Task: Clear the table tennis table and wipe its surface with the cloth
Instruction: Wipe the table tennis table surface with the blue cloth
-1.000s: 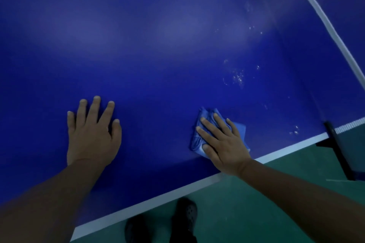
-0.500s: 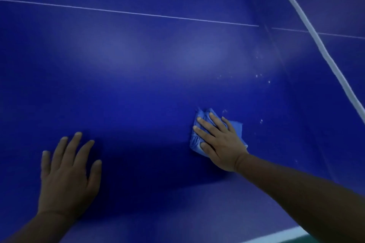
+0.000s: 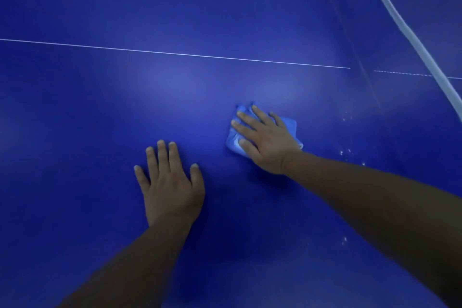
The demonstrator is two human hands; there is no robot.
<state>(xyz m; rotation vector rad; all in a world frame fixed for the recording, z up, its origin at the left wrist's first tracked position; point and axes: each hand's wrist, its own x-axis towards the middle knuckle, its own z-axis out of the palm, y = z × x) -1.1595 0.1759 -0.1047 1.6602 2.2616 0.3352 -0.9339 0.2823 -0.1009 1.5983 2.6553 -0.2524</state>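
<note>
In the head view, the person's right hand (image 3: 268, 142) lies flat on a folded light-blue cloth (image 3: 287, 125), its fingers (image 3: 246, 116) straight and spread, pressing the cloth onto the smooth dark-blue table tennis bench (image 3: 100, 112). The cloth sits right of centre, its folded edges showing around the fingertips and beside the wrist. The left hand (image 3: 171, 182) rests palm-down on the bare surface, nearer and to the left, close to the cloth but apart from it, fingers relaxed and holding nothing. A thin white line (image 3: 175, 54) crosses the bench beyond both hands. Small pale droplets (image 3: 348, 151) speckle the surface right of the cloth. A white-edged net (image 3: 410, 32) runs diagonally at far right.
</note>
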